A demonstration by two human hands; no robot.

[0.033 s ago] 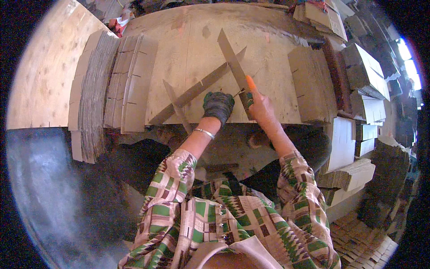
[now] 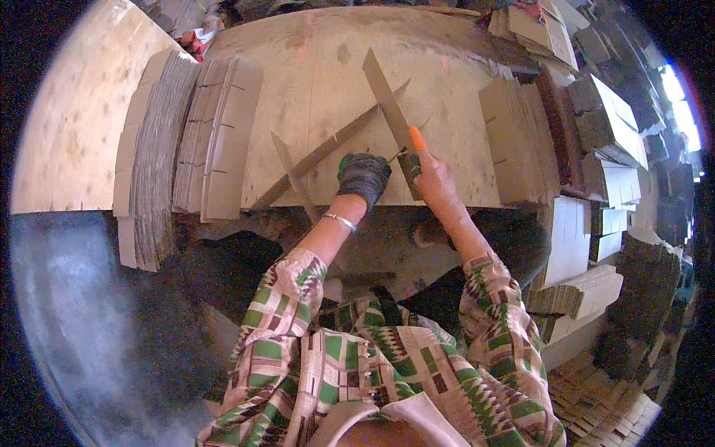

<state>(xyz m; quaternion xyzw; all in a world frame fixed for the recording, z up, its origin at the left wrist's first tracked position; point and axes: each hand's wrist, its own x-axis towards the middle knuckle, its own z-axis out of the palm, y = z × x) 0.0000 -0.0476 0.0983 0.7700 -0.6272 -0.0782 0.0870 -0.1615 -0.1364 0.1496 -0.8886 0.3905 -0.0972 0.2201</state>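
My left hand (image 2: 364, 176), in a dark grey glove, is closed over a long brown cardboard strip (image 2: 328, 144) that lies slantwise over the table's near edge. A shorter cardboard strip (image 2: 289, 164) crosses it to the left of that hand. With an orange cover on its index finger, my right hand (image 2: 438, 179) grips another cardboard strip (image 2: 386, 88), which points away and to the left. This strip meets the long one near its far end. Between my hands a small thin piece sticks out; its kind is too small to tell. My left fingertips are mostly hidden.
Stacks of slotted cardboard pieces (image 2: 227, 141) stand on the left of the wooden table (image 2: 298, 82). Another stack (image 2: 518, 141) stands at the right. More cardboard bundles (image 2: 607, 119) are piled beyond the right edge. A red and white item (image 2: 196, 41) lies at the back left.
The long strip has shifted very slightly to the right at its near end. Both hands stay in nearly the same place.
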